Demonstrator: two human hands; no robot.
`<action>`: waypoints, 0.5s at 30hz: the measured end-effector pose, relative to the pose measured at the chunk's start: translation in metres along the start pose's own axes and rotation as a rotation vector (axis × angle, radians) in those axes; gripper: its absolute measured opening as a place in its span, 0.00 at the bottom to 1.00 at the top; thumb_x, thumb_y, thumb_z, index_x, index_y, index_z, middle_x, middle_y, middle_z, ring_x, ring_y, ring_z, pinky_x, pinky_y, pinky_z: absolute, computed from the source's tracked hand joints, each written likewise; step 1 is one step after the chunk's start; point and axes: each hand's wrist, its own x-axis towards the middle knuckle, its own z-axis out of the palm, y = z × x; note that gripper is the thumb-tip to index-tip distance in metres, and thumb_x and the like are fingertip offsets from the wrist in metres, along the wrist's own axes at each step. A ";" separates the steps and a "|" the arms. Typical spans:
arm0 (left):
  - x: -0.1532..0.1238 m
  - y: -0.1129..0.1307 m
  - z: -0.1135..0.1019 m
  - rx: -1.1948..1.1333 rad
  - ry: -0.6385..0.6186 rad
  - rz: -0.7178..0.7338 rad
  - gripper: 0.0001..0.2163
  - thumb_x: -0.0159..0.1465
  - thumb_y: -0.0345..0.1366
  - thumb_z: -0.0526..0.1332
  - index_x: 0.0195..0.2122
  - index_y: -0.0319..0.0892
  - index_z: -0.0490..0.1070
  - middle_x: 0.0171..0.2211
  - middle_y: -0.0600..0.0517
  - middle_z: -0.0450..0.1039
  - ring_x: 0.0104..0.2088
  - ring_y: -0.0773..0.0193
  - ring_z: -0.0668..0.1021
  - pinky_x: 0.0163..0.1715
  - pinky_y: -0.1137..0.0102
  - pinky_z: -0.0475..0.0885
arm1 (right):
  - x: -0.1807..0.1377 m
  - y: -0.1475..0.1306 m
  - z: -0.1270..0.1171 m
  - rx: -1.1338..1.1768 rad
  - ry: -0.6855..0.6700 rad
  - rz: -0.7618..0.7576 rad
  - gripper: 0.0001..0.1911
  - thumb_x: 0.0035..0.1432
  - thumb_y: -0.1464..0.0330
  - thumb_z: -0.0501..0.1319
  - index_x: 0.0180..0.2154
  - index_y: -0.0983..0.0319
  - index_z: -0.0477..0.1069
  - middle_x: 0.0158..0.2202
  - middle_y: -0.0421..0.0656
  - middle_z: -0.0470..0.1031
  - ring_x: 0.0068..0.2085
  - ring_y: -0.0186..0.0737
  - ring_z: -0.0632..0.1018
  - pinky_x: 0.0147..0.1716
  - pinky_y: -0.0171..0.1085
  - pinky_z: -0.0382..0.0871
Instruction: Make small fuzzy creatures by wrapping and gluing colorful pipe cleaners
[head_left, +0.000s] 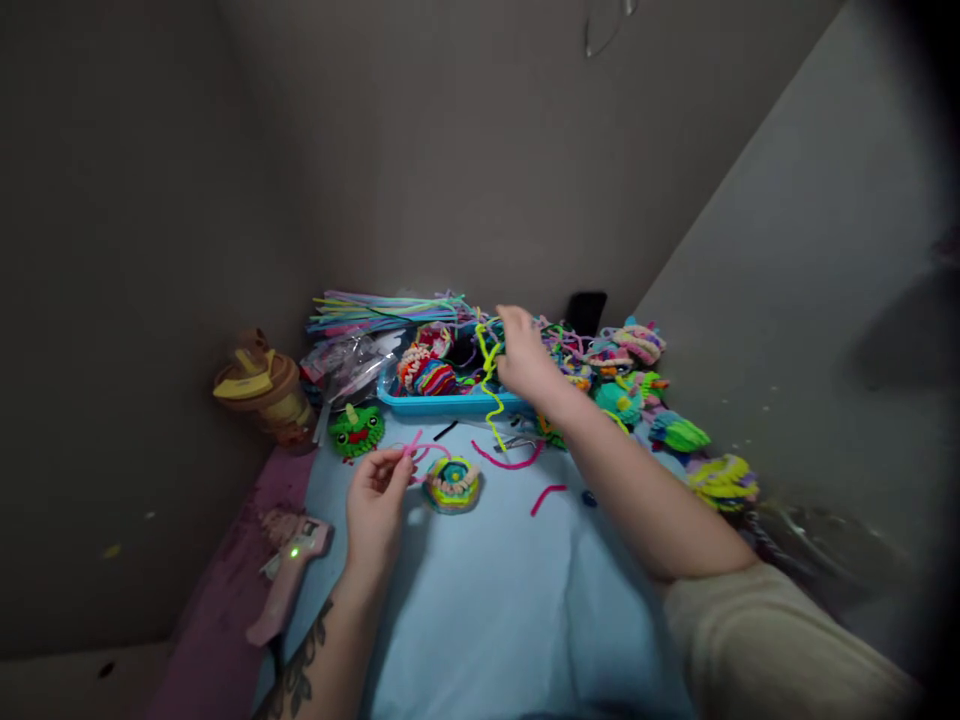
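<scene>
The left hand (379, 492) has its thumb and forefinger closed in a pinch on a fuzzy pink stem (417, 440), while the right hand (523, 352) is raised over the blue tray (450, 405), fingers bent, a crinkled yellow stem (493, 402) hanging at their tips; whether they grip it or merely touch it, I cannot tell. The pink stem loops from the left fingertips toward a coiled disc (455, 482), which lies flat on the pale blue sheet (480, 610) just beside that hand; whether the two are joined is not clear. The stems should be very light, soft on the outside yet stiff enough to keep a bend, and not slippery; a fingertip pinch near an end would do, minding any sharp wire tip. The disc too looks light, and its raised loops could probably be crushed, so its outer rim seems the safest hold. Left of it sit a green piece (357, 437) and, nearer the wearer, a glue gun (289, 580) with a lit green lamp.
</scene>
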 end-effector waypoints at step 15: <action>-0.021 -0.001 0.007 0.400 -0.319 0.303 0.03 0.56 0.34 0.62 0.30 0.41 0.75 0.28 0.51 0.76 0.29 0.66 0.76 0.31 0.73 0.71 | -0.144 -0.041 0.036 0.717 -0.293 0.347 0.13 0.61 0.64 0.51 0.33 0.61 0.72 0.29 0.41 0.74 0.32 0.36 0.74 0.33 0.33 0.66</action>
